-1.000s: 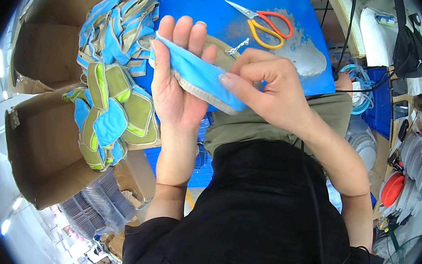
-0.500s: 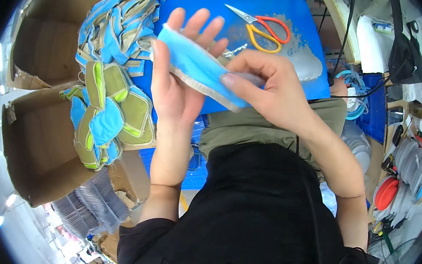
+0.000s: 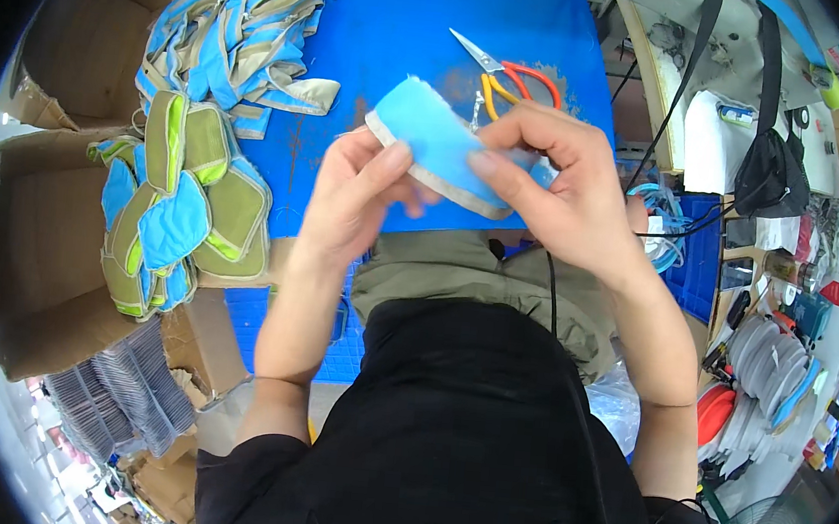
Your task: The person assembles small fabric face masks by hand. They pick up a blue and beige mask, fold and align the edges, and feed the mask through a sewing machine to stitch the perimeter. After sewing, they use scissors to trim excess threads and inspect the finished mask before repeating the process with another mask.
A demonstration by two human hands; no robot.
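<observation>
The blue cloth piece is right in the middle of the action, up off the table and slung between two hands! A soft, light-blue panel, slightly bowed, with a pale, fuzzy raw edge at its 12 o'clock corner and a grey-beige trim all along the lower side, slanting from 10 o'clock down to 5. Its surface is a little smeared by blur, and the far end tucks out of sight behind the knuckles.

Now the grip: the left hand, at 8 o'clock, has its thumb closed down on the trim, fingers bent underneath and partly hidden. Over at 3 o'clock, the right hand pinches the cloth, thumb flat on the blue face, index finger curled close to it.

Moving out, the scissors lie at 1 o'clock, red and yellow handles, blades pointing to 11, on the blue table. At 10 o'clock, a tangle of blue-and-beige strips! Between 8 and 9, a heap of green and blue padded pieces, and beyond it an open cardboard box. Out at 3 o'clock hangs a black bag.
</observation>
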